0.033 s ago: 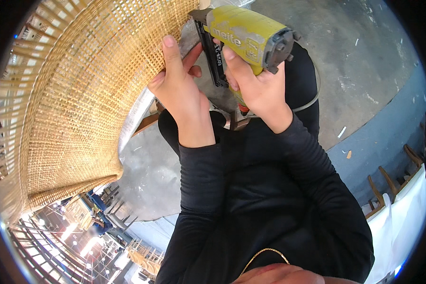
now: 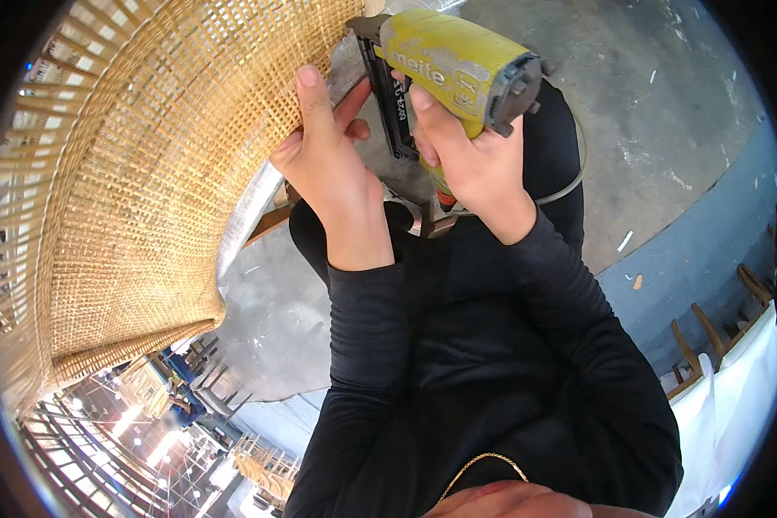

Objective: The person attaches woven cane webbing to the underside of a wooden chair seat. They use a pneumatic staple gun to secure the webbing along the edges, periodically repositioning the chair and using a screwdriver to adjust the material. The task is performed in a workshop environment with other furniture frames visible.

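A large curved panel of tan woven rattan [image 2: 160, 186] fills the left side, its open-weave slats at the far left. My left hand [image 2: 337, 177] grips the panel's near right edge, thumb on the woven face and the other fingers curling behind it. In my right hand [image 2: 475, 168] is a yellow pneumatic staple gun [image 2: 445, 65], its black magazine hanging down on the left. The gun's nose meets the panel's upper right edge; whether it presses on it I cannot tell. My right fingers are wrapped round the handle, partly hidden by the gun's body.
An air hose [image 2: 570, 186] curves from the gun past my right knee. Clear plastic and a brown wooden bar [image 2: 270, 224] show below the panel. White scraps lie on the grey floor [image 2: 630, 86]. Wooden legs [image 2: 708, 328] stand far right by white sheeting; a person [image 2: 186, 410] is at lower left.
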`<state>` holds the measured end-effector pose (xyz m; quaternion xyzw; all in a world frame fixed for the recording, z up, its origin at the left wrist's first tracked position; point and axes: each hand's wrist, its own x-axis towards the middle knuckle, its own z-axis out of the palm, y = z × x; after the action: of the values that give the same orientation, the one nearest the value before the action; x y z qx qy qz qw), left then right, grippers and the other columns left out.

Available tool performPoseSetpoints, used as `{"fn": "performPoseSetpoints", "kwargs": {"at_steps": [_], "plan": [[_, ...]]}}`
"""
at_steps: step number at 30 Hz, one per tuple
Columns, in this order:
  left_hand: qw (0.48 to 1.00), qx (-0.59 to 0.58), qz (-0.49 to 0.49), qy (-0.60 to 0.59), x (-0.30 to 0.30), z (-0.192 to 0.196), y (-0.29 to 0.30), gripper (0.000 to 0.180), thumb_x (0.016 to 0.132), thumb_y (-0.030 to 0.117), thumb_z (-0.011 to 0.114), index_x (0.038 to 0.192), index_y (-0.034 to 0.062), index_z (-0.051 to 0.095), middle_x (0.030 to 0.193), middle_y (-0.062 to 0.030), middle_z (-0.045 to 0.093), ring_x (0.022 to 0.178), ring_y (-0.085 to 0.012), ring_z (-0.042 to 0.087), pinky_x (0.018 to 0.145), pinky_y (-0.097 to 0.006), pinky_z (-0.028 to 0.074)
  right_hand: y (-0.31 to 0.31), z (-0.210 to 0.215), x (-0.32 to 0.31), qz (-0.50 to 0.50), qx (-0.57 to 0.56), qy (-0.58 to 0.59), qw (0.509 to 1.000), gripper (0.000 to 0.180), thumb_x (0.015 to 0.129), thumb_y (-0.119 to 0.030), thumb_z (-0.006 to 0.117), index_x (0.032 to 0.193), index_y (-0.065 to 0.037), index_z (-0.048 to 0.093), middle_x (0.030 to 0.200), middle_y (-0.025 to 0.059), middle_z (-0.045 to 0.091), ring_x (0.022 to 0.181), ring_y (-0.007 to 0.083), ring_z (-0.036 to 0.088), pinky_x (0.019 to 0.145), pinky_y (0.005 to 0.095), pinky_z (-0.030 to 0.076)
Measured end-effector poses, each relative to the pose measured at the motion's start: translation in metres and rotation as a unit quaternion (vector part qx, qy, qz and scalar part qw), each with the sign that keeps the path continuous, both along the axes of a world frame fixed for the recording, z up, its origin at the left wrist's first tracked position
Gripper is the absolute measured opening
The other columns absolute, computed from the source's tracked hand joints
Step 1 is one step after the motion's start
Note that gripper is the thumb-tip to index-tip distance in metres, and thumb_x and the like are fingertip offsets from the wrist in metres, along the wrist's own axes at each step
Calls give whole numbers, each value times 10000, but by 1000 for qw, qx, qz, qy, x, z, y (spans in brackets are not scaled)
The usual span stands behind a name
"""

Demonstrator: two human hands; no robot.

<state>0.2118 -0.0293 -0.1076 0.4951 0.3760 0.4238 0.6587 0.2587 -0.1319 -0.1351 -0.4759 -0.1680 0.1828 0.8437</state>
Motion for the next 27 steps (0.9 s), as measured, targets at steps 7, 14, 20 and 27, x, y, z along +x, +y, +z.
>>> {"fn": "performPoseSetpoints", "kwargs": {"at_steps": [7,14,20,27], "plan": [[1000,8,-12,11,-1,-3,1,244,1006,255,715,1091,29,689,996,-35,703,766,-271,768,494,-246,404,-7,0,1,8,-29,-16,999,215,1023,-84,642,1196,43,652,785,11,619,558,64,479,519,244,387],[1000,13,-11,8,-1,-1,1,225,1010,246,710,1090,37,687,984,-27,699,769,-263,768,491,-243,406,-6,4,3,14,-57,-23,998,212,1011,-78,654,1184,44,660,838,22,648,633,77,525,576,255,422],[1000,2,-16,8,-1,0,3,227,1013,240,704,1112,36,687,1019,-38,716,775,-258,773,493,-234,416,-5,11,8,28,-101,-12,994,210,1001,-74,665,1174,45,666,883,32,673,697,87,564,624,265,452],[1000,-5,-12,3,-2,1,2,246,1007,235,714,1121,19,681,1025,-45,720,743,-246,766,497,-232,420,-8,24,17,58,-155,-2,986,208,988,-68,677,1162,47,673,935,43,702,771,100,610,681,276,488]]}}
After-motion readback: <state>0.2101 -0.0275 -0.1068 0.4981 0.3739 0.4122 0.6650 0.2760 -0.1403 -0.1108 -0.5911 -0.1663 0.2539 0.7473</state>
